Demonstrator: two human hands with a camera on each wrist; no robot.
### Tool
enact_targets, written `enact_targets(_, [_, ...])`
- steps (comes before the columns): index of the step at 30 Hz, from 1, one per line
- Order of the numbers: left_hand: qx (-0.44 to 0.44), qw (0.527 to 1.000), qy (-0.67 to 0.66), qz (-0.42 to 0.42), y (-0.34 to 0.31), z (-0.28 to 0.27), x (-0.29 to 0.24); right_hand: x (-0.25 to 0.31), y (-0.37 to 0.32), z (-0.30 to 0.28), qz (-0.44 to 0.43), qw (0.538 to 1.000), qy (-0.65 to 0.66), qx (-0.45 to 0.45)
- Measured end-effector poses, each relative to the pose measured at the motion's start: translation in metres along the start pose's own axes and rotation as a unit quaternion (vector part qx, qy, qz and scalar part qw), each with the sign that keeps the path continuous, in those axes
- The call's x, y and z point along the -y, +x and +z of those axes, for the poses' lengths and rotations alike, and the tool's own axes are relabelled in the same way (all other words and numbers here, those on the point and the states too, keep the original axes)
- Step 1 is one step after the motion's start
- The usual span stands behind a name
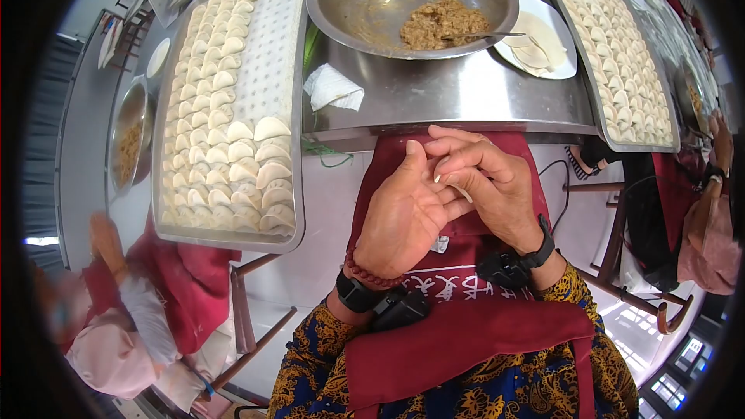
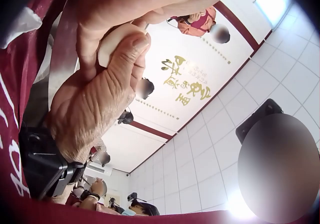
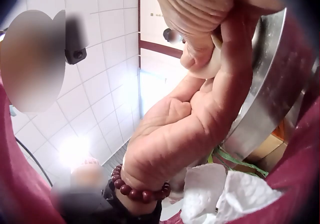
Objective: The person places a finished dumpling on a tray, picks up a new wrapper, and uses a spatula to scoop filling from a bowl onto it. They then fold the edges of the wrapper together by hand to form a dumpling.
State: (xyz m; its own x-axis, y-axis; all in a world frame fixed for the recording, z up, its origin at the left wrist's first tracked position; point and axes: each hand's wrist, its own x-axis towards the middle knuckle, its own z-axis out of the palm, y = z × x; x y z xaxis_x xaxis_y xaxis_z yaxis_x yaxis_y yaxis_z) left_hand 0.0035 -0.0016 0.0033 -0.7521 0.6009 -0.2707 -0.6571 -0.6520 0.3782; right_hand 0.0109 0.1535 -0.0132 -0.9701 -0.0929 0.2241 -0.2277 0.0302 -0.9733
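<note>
Both hands meet in front of the red apron, around a small folded dumpling [image 2: 117, 44] of pale dough. My right hand [image 1: 493, 186] pinches it between thumb and fingers; in the left wrist view the thumb presses along its edge. Palm up, my left hand [image 1: 400, 213] supports the dumpling from below with curved fingers. In the right wrist view a strip of the pale dough shows between the fingers of both hands, and the rest is covered. A bead bracelet [image 3: 142, 191] circles the left wrist.
A metal bowl [image 1: 349, 12] holding brown filling [image 1: 442, 22] and a spoon stands ahead. Beside it are a plate [image 1: 570, 68] of round wrappers and a white cloth [image 1: 334, 88]. Dumpling-covered trays [image 1: 299, 186] flank both sides. Other people sit left and right.
</note>
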Motion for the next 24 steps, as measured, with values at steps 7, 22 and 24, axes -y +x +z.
enact_targets(7, [0.0, 1.0, -0.017, 0.001, -0.002, 0.003, -0.002, 0.01, 0.001, -0.004, 0.039, 0.997, -0.073, 0.007])
enact_targets(22, [-0.019, 1.0, 0.012, -0.001, -0.002, 0.003, 0.0, 0.009, 0.004, -0.002, -0.054, 0.982, -0.168, 0.06])
enact_targets(24, [-0.027, 1.0, 0.016, -0.001, -0.002, 0.002, -0.001, 0.009, 0.003, -0.005, -0.051, 0.984, -0.159, 0.06])
